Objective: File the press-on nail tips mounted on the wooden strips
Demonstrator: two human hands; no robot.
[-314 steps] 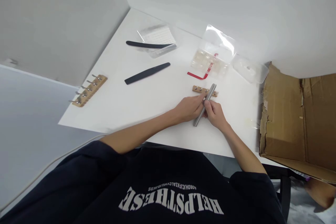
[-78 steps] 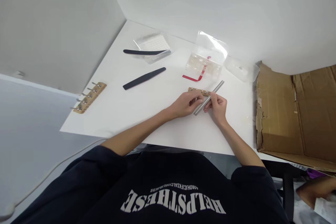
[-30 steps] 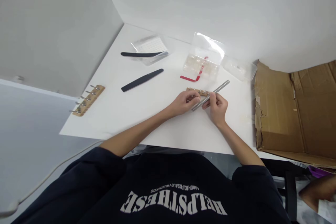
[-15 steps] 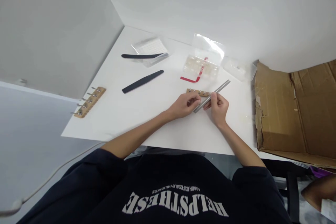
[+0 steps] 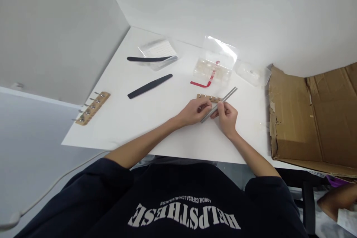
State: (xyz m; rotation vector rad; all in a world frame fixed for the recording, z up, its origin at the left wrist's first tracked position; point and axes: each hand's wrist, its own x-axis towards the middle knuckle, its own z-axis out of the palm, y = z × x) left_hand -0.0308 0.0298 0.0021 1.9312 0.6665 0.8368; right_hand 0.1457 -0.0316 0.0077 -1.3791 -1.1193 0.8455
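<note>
My right hand (image 5: pixel 228 119) grips a long, straight grey nail file (image 5: pixel 230 94) between thumb and fingers; it slants up to the right. My left hand (image 5: pixel 193 112) is closed in a pinch beside the file's lower part. Whatever sits between its fingertips is too small or hidden to make out. Just beyond both hands lies a small wooden strip (image 5: pixel 199 96) with metal pegs, partly covered by the fingers. Behind it stands an open clear plastic box (image 5: pixel 201 67) of pale pieces, with a red bent strip (image 5: pixel 199 84) at its front.
Two black nail files (image 5: pixel 150 86) lie on the left of the white table (image 5: pixel 117 126), one partly under a clear packet (image 5: pixel 160 50). Another pegged wooden strip (image 5: pixel 96 108) rests at the left edge. On the right are a clear bag (image 5: pixel 251 73) and an open cardboard box (image 5: pixel 295 119).
My right hand has shifted the grey nail file slightly down and left, along its length. My left hand keeps its pinch in nearly the same place.
</note>
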